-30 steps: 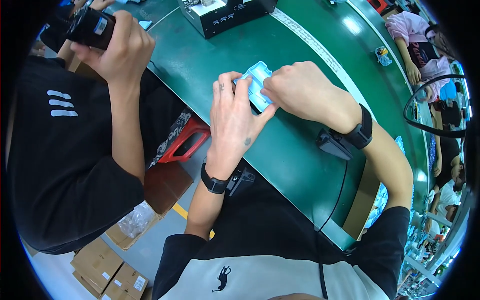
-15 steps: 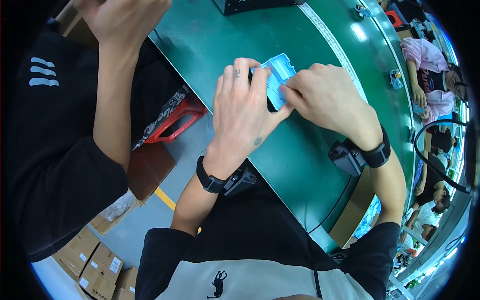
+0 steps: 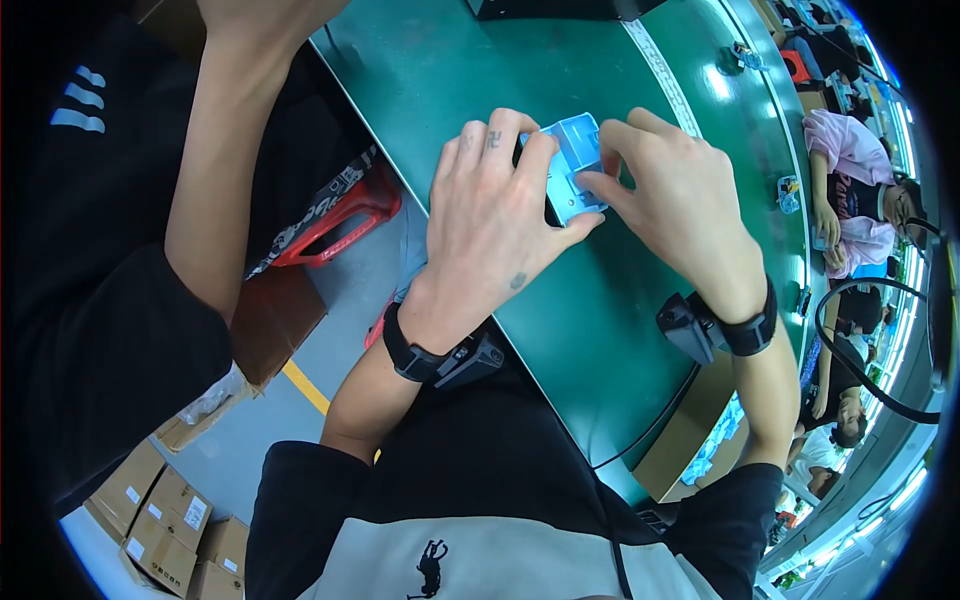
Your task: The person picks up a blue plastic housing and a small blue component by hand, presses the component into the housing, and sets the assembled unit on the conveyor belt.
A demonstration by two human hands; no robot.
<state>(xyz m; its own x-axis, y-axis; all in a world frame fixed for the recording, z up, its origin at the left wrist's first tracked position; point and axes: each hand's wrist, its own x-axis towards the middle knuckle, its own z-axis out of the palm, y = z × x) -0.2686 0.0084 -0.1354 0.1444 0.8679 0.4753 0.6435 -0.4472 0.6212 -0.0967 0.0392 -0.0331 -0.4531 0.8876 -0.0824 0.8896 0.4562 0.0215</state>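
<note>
A light-blue plastic housing [image 3: 577,150] with raised walls and compartments is held up over the green work surface. My left hand [image 3: 490,205] grips it from the left, fingers on its far edge and thumb at its near end. On the other side my right hand [image 3: 680,190] has its fingers curled and its thumb at the housing's right side. Whether a small part sits between those right fingers is hidden from this angle. Both wrists wear black straps with dark box-shaped devices.
The green table [image 3: 620,340] has a pale strip along it. A cardboard box [image 3: 690,425] with light-blue parts stands near my right forearm. At the back is a black box [image 3: 560,8]. Another person's arm [image 3: 225,170] is close on the left. Cartons [image 3: 165,520] stand on the floor.
My right thumb and fingers have spread somewhat from their tight pinch at the housing's right side. More of the housing's inside shows. The whole view has shifted slightly.
</note>
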